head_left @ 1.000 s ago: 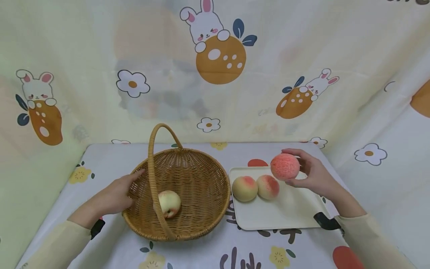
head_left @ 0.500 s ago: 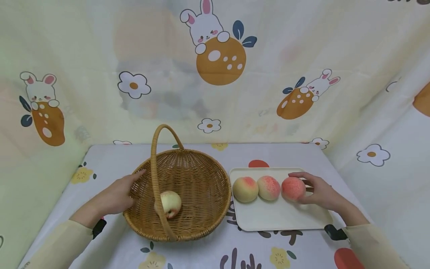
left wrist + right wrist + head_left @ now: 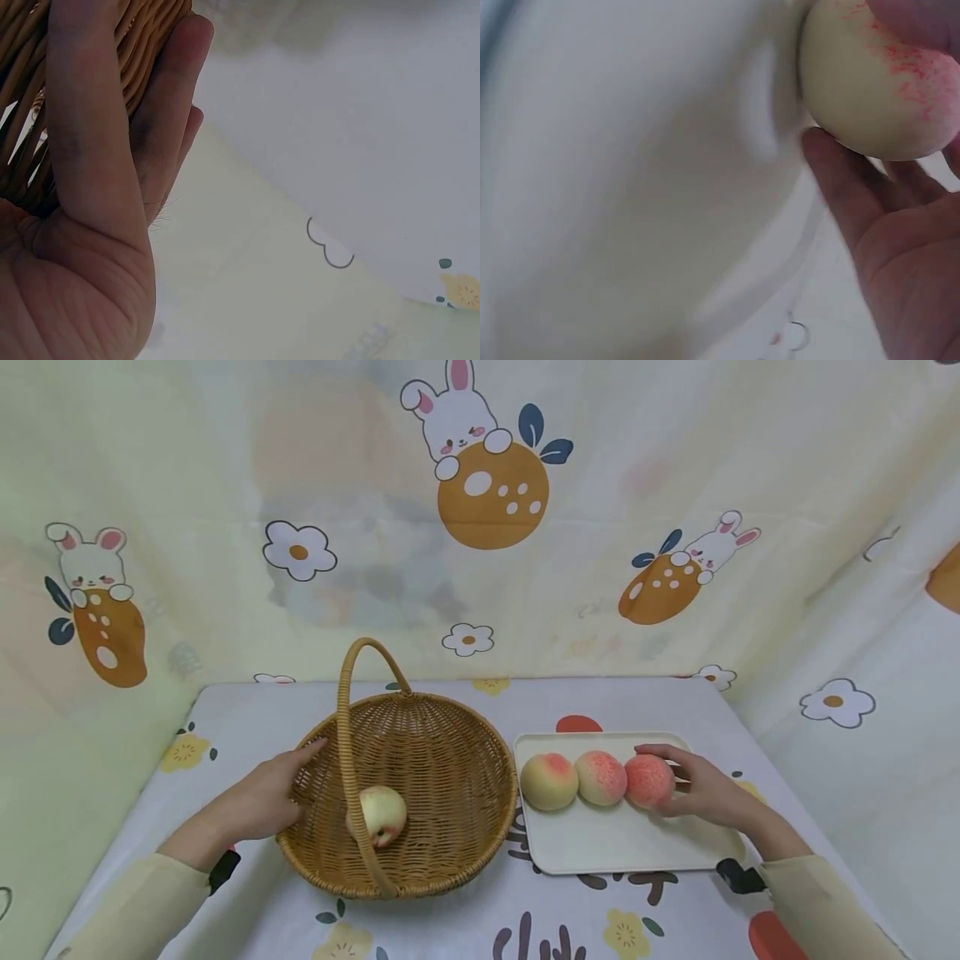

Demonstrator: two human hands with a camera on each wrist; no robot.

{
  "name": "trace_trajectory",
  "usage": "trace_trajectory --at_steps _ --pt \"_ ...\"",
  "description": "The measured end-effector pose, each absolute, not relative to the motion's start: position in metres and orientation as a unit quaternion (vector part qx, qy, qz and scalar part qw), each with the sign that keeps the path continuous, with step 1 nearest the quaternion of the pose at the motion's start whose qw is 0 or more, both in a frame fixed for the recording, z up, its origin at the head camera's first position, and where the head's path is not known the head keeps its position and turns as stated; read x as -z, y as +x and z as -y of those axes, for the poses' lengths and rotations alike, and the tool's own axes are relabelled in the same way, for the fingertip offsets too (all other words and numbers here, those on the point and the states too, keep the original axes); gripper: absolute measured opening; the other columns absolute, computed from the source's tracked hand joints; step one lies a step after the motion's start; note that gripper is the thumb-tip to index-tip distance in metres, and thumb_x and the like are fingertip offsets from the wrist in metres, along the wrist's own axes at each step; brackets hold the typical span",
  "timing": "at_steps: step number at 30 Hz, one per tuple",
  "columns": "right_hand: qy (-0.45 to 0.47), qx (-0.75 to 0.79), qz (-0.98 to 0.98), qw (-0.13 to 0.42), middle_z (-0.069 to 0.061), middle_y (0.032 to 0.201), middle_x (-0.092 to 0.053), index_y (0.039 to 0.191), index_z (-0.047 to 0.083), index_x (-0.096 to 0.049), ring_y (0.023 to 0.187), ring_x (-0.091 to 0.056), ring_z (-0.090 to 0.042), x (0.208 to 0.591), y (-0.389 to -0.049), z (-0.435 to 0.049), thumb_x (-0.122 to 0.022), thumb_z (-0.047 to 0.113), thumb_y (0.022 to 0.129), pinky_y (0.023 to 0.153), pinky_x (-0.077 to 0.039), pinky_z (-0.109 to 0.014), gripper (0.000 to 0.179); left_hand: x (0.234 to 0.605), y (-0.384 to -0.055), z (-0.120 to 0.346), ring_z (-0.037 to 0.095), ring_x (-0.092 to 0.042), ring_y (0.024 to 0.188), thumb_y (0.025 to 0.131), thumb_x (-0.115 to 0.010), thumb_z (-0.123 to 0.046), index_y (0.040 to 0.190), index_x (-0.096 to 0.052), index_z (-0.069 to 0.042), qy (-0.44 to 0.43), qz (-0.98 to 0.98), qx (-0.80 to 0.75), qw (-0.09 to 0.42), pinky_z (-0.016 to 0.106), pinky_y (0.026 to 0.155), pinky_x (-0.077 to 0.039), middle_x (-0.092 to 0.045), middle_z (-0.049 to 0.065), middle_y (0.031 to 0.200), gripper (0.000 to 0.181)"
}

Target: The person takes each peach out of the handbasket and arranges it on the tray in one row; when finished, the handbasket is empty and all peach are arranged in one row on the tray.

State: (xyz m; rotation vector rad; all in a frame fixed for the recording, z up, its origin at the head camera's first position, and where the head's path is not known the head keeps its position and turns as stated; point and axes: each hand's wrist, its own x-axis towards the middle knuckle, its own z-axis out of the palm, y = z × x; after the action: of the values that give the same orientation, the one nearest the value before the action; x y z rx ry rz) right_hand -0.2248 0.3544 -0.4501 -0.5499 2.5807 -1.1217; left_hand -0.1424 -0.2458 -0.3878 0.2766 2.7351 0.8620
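My left hand (image 3: 258, 793) grips the left rim of a brown wicker basket (image 3: 442, 777) with a tall arched handle. In the left wrist view, the wicker (image 3: 142, 52) lies between my thumb and fingers. One pale peach (image 3: 382, 816) rests in the basket, partly behind the handle. On the cream tray (image 3: 600, 852), my right hand (image 3: 712, 789) holds a pink-red peach (image 3: 649, 781) from its right side. That peach touches the middle peach (image 3: 602, 778), with a yellowish peach (image 3: 549, 782) on its left. Up close, the right wrist view shows the held peach's pale side (image 3: 862, 90) against my fingers.
A white tablecloth (image 3: 442, 927) printed with flowers and lettering covers the table. Behind it hangs a cream curtain (image 3: 360, 593) with rabbit prints, and more cloth hangs at both sides. The tray stands just right of the basket.
My right hand has lowered the pink-red peach from above the tray onto it, then slid it left against the middle peach. The left hand stays on the basket rim.
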Motion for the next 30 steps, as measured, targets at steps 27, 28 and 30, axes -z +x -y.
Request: trace_trajectory --at_steps 27,28,30 --pt "-0.430 0.407 -0.800 0.101 0.006 0.157 -0.034 0.158 0.024 -0.032 0.141 -0.038 -0.016 0.376 -0.195 -0.090 -0.084 0.030 0.084 0.110 -0.038 -0.045 0.092 0.382 -0.143 0.240 0.055 -0.046 0.127 0.073 -0.062 0.018 0.155 -0.025 0.009 0.089 -0.941 -0.297 0.135 0.050 0.081 -0.055 -0.034 0.041 0.148 0.091" --pt "-0.430 0.396 -0.803 0.110 0.006 0.157 -0.034 0.159 0.026 -0.031 0.141 -0.039 -0.017 0.378 -0.194 -0.086 -0.084 0.032 0.084 0.111 -0.037 -0.045 0.092 0.382 -0.143 0.240 0.055 -0.047 0.126 0.073 -0.062 0.018 0.155 -0.025 0.008 0.087 -0.940 -0.299 0.136 0.049 0.080 -0.056 -0.034 0.041 0.148 0.091" --pt "-0.432 0.370 -0.812 0.127 0.004 0.157 -0.035 0.159 0.027 -0.029 0.140 -0.041 -0.018 0.383 -0.193 -0.078 -0.083 0.035 0.084 0.111 -0.037 -0.044 0.093 0.382 -0.143 0.239 0.055 -0.047 0.126 0.073 -0.062 0.019 0.155 -0.026 0.008 0.085 -0.940 -0.300 0.137 0.049 0.080 -0.056 -0.034 0.041 0.148 0.091"
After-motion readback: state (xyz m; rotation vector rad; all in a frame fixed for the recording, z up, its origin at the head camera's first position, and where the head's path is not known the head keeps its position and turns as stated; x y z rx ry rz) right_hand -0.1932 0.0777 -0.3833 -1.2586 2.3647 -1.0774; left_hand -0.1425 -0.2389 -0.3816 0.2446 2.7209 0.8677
